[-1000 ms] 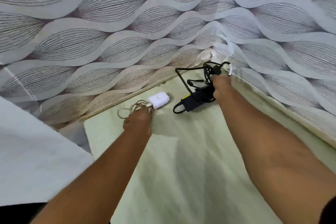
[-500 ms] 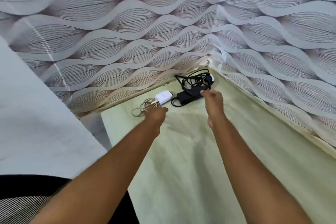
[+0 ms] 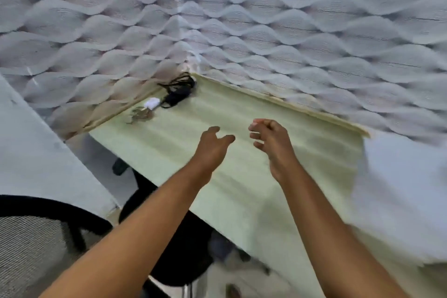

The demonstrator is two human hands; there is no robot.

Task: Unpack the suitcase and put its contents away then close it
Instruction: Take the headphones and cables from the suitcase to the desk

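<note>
Both arms stretch over the tabletop (image 3: 254, 191). Left hand (image 3: 212, 144) and right hand (image 3: 271, 139) hover mid-table, fingers loosely curled, empty. Black charger (image 3: 177, 91), white adapter (image 3: 152, 103), and beige cable (image 3: 140, 116) sit at the far-left corner.

Leaf-patterned wallpaper (image 3: 290, 31) covers both corner walls behind a pale green desk (image 3: 242, 176); a mesh chair (image 3: 29, 249) stands lower left.
</note>
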